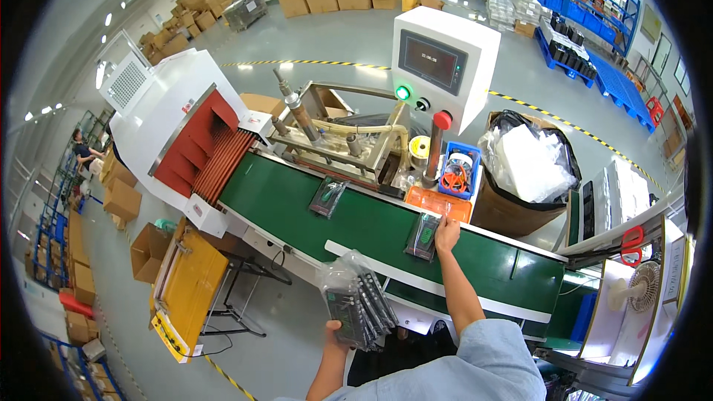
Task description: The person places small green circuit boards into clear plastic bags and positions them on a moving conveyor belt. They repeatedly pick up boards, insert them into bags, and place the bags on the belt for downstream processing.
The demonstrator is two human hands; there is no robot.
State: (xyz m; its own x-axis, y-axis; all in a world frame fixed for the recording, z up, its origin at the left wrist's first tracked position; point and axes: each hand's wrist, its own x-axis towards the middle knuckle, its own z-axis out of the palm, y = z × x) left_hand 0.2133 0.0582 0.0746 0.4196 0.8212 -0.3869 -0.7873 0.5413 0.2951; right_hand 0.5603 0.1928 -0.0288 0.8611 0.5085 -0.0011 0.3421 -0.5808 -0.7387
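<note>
Holding one packet stack [358,306], left hand [334,331]; right hand [447,235], grip unclear, at one of two packets [422,238] on belt [267,188].

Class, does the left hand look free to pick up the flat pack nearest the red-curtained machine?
Probably not: a bundle of wrapped packs fills the left hand, leaving no free grip for the flat pack.

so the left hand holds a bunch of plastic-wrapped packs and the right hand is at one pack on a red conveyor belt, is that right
Not quite: the head view shows the conveyor belt is green, not red. The left hand holds a bunch of plastic-wrapped packs, and the right hand is at one pack.
</note>
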